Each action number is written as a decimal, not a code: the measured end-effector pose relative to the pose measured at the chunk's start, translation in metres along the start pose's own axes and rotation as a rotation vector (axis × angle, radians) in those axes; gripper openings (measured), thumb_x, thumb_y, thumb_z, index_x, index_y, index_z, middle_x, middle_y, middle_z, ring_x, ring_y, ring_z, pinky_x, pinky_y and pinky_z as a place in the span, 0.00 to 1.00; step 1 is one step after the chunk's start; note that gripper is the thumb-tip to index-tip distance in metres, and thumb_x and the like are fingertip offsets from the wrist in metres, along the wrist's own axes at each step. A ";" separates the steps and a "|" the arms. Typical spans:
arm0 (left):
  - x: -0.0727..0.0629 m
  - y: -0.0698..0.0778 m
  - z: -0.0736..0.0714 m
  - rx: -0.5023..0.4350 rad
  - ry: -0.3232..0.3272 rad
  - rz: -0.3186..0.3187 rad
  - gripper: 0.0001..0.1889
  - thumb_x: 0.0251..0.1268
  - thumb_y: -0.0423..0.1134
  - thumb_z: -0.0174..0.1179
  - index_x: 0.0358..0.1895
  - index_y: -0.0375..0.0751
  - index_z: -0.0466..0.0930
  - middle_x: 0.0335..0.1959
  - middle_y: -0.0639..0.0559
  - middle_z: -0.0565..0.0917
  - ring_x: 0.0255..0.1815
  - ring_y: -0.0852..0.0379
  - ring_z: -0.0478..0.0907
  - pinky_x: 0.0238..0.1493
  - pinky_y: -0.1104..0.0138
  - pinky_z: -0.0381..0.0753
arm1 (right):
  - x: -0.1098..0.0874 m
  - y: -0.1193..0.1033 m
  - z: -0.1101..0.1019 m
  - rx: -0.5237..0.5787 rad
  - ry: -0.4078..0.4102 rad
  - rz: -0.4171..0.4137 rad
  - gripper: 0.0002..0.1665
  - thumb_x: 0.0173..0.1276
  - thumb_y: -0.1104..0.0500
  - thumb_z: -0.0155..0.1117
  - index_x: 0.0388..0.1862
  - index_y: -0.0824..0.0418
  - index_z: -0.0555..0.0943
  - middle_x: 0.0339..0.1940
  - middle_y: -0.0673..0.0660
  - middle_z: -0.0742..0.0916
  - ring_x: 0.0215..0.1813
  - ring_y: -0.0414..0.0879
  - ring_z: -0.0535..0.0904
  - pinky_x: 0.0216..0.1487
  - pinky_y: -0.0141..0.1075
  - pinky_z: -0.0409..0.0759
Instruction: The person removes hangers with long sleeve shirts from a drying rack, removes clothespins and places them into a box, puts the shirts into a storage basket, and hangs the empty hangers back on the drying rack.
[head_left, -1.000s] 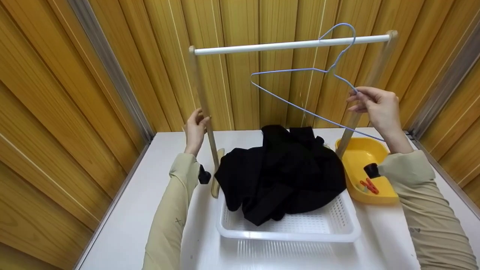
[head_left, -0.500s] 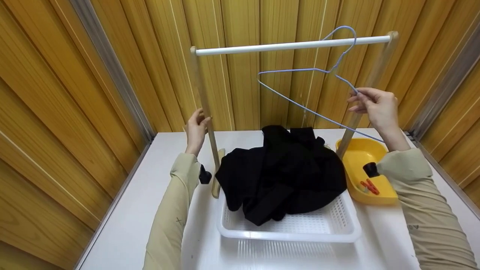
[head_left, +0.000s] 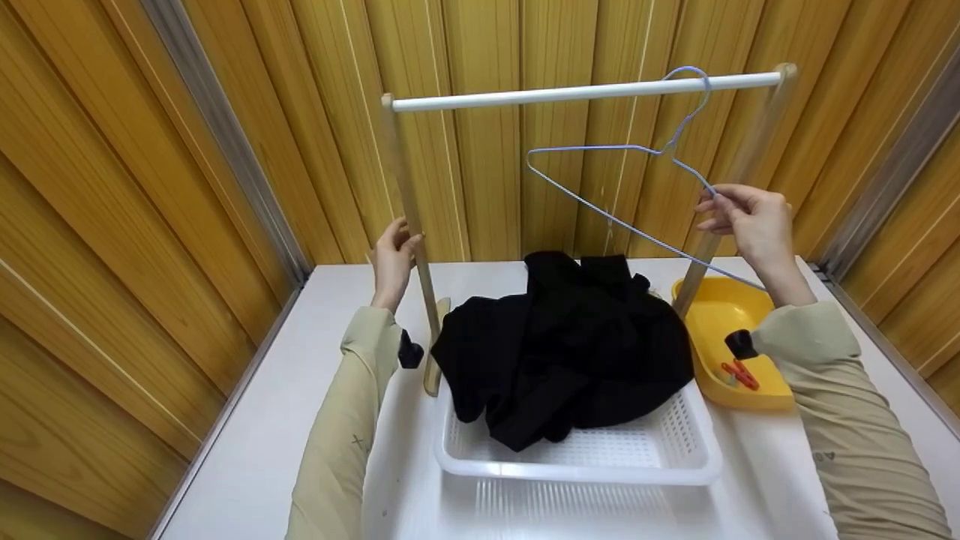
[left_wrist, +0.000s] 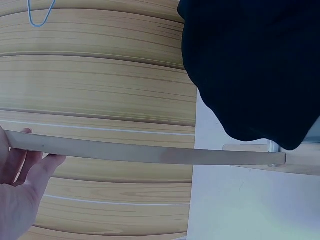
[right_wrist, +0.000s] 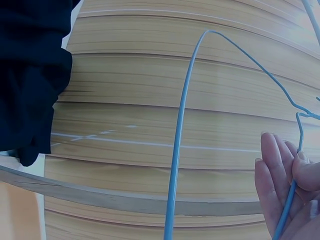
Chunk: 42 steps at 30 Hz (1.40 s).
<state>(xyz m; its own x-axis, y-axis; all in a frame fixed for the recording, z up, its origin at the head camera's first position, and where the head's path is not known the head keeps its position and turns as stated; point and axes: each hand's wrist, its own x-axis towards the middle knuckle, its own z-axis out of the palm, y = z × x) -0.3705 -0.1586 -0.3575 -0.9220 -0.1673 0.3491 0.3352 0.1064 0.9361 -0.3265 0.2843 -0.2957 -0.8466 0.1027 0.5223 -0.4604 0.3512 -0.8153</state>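
Observation:
My right hand (head_left: pixel 761 229) pinches one shoulder of a blue wire hanger (head_left: pixel 600 217) between thumb and fingers. The hanger's hook loops over the white bar (head_left: pixel 525 96) of a small clothes rack, its top slightly above the bar; whether it touches is unclear. At the left, my left hand (head_left: pixel 392 259) grips the rack's wooden post (head_left: pixel 411 195), with thumb and fingers on either side of it in the left wrist view. Below the bar, a crumpled black garment (head_left: pixel 570 352) lies heaped in a white basket (head_left: pixel 577 472). The right wrist view shows the hanger wire (right_wrist: pixel 180 135) crossing my palm.
A yellow tray (head_left: pixel 720 397) holding a red clothespin (head_left: pixel 741 373) stands right of the basket, by the rack's right post (head_left: pixel 739 180). Wood-panelled walls (head_left: pixel 480 172) enclose the white table (head_left: pixel 247 450) at the back and sides.
The hanger has moved down and slightly to the right, its hook now closer to the bar. My right hand has lowered with it. The left hand stays on the post.

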 end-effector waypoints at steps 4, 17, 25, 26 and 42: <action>0.001 0.001 0.001 0.000 -0.005 0.005 0.17 0.65 0.27 0.50 0.57 0.35 0.70 0.46 0.37 0.76 0.46 0.45 0.73 0.43 0.55 0.74 | -0.001 0.004 -0.002 -0.011 -0.006 0.018 0.15 0.66 0.65 0.52 0.47 0.75 0.76 0.28 0.51 0.85 0.23 0.39 0.80 0.27 0.28 0.76; 0.005 0.002 -0.004 -0.029 -0.048 -0.028 0.16 0.65 0.27 0.51 0.55 0.33 0.70 0.46 0.35 0.75 0.45 0.46 0.73 0.44 0.56 0.73 | 0.000 0.009 -0.003 0.031 -0.039 0.047 0.14 0.67 0.67 0.51 0.47 0.75 0.76 0.29 0.53 0.85 0.23 0.40 0.81 0.26 0.29 0.77; 0.005 -0.002 -0.009 0.082 -0.016 0.024 0.17 0.62 0.30 0.56 0.55 0.34 0.72 0.46 0.40 0.77 0.46 0.51 0.73 0.49 0.61 0.69 | -0.001 0.013 -0.001 0.043 -0.036 0.046 0.14 0.67 0.65 0.52 0.46 0.74 0.77 0.29 0.53 0.85 0.25 0.41 0.81 0.27 0.28 0.77; 0.005 -0.003 -0.009 0.089 -0.013 0.022 0.17 0.62 0.31 0.56 0.55 0.34 0.72 0.46 0.40 0.77 0.46 0.51 0.73 0.49 0.62 0.69 | -0.001 0.014 0.000 0.044 -0.035 0.045 0.14 0.67 0.65 0.52 0.46 0.74 0.77 0.29 0.53 0.85 0.25 0.41 0.81 0.27 0.28 0.77; 0.005 0.001 -0.008 0.065 -0.108 0.023 0.23 0.63 0.30 0.55 0.61 0.30 0.64 0.52 0.35 0.72 0.52 0.46 0.70 0.51 0.61 0.68 | -0.004 0.009 0.000 -0.022 -0.039 0.017 0.16 0.66 0.60 0.55 0.47 0.71 0.78 0.32 0.52 0.85 0.32 0.40 0.80 0.30 0.27 0.76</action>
<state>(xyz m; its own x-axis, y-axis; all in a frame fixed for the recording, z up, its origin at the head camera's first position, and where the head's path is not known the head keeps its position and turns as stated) -0.3738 -0.1670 -0.3546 -0.9309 -0.0582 0.3606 0.3463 0.1730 0.9220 -0.3271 0.2873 -0.3052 -0.8642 0.0722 0.4980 -0.4404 0.3702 -0.8179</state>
